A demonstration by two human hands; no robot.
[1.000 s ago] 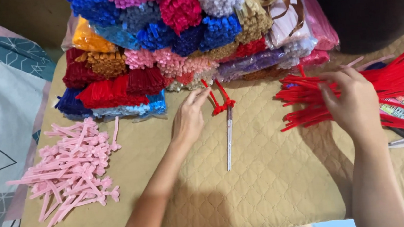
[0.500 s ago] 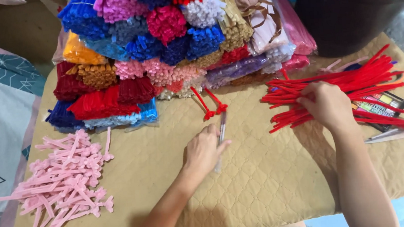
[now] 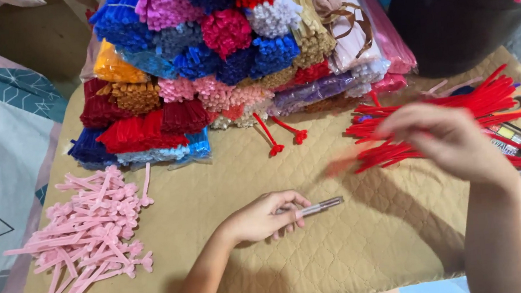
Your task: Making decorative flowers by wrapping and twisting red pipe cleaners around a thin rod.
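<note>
The left hand (image 3: pixel 260 217) lies near the middle of the tan quilted mat (image 3: pixel 357 251), fingers curled around a slim silvery pen-shaped tool (image 3: pixel 317 208) whose tip points right. The right hand (image 3: pixel 445 138), blurred, hovers over the loose pile of red fuzzy pipe cleaners (image 3: pixel 458 110) by the mat's right edge; I cannot tell whether it grips any. Pink bent pieces (image 3: pixel 95 233) lie at the left edge.
</note>
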